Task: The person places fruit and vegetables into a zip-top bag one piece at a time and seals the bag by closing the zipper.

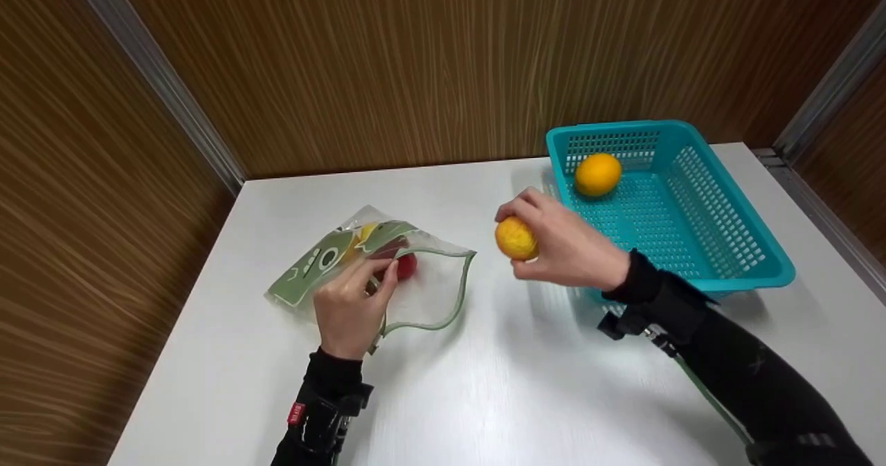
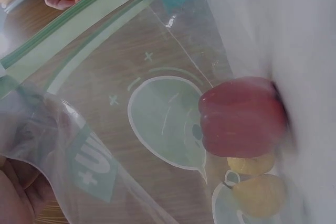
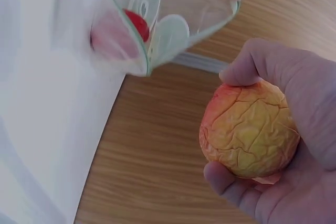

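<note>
My left hand (image 1: 349, 307) pinches the rim of a clear zip bag (image 1: 304, 279) with green print, which lies on the table with its mouth gaping to the right. Inside, a red bell pepper (image 2: 241, 116) sits near the mouth, with yellow fruits (image 2: 260, 195) beside it in the left wrist view. Between thumb and fingers, my right hand (image 1: 571, 244) grips a round, wrinkled yellow-red fruit (image 3: 249, 132). That hand is raised over the table, right of the bag mouth and apart from it.
A teal plastic basket (image 1: 734, 284) stands at the right, partly behind my right forearm. In its far left corner lies a yellow-orange fruit (image 1: 598, 174). Wood-grain panels (image 1: 387, 71) rise behind the white table (image 1: 457, 397) and along its sides.
</note>
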The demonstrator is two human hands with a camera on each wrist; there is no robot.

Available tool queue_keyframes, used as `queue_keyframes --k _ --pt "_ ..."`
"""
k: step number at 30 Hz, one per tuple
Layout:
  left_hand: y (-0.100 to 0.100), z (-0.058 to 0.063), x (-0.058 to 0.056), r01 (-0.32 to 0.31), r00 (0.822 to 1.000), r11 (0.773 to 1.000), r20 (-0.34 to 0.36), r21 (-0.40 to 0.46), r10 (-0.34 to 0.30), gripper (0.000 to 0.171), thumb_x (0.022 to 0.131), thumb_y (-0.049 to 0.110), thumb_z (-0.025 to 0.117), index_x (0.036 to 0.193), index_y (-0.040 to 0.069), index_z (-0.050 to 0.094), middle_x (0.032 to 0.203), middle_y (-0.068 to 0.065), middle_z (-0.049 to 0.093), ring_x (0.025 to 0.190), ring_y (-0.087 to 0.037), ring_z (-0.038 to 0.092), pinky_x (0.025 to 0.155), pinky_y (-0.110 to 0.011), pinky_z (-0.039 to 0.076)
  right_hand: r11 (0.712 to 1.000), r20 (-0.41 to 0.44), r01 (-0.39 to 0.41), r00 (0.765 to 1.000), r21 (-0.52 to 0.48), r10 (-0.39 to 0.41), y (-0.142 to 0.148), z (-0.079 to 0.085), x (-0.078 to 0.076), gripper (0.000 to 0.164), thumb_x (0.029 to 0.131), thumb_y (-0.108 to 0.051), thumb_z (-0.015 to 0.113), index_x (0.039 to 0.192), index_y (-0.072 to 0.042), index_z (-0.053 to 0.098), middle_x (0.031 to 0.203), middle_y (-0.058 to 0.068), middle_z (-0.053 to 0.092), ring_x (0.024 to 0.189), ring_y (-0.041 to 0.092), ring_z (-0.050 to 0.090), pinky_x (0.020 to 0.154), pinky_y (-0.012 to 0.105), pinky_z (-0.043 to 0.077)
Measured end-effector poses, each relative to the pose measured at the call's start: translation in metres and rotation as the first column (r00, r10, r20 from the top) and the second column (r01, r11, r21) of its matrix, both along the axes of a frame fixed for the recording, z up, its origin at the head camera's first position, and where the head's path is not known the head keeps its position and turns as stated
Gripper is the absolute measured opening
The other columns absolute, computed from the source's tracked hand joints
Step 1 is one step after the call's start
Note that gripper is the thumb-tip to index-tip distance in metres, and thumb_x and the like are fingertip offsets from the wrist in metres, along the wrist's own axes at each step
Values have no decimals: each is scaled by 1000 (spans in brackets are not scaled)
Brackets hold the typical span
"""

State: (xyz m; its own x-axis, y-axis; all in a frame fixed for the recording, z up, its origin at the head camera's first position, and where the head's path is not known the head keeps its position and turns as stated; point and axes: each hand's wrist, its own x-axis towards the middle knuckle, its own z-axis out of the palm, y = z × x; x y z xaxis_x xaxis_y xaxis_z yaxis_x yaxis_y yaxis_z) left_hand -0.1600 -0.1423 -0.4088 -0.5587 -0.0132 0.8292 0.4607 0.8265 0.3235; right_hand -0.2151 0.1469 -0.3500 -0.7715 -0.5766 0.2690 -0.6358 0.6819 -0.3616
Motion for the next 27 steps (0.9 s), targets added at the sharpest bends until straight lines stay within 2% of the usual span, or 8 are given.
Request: queue_keyframes --k 12,21,27 --pt "1 0 1 5 1000 1000 3 0 -5 9 82 20 72 80 11 73 76 -1 74 56 -12 62 48 -25 42 993 10 -110 994 -48 110 -33 -25 25 52 70 -22 75 117 -21 53 107 -2 51 94 10 52 82 23 54" --pt "1 1 1 -12 1000 1000 9 -19 12 6 80 17 74 81 11 73 75 -1 73 58 -12 64 51 -24 46 982 -6 -180 984 -48 180 -60 -42 31 55 69 -27 75 118 -20 53 106 -1 52 92 9 53 81 22 53" --pt "1 2 2 3 1000 1000 13 -7 -3 7 79 18 75 81 11 73 74 0 72 58 -12 61 51 -23 45 978 -13 -205 979 -25 205 -77 -54 30 53 71 -29 73 119 -19 53 104 0 52 87 9 52 77 20 51"
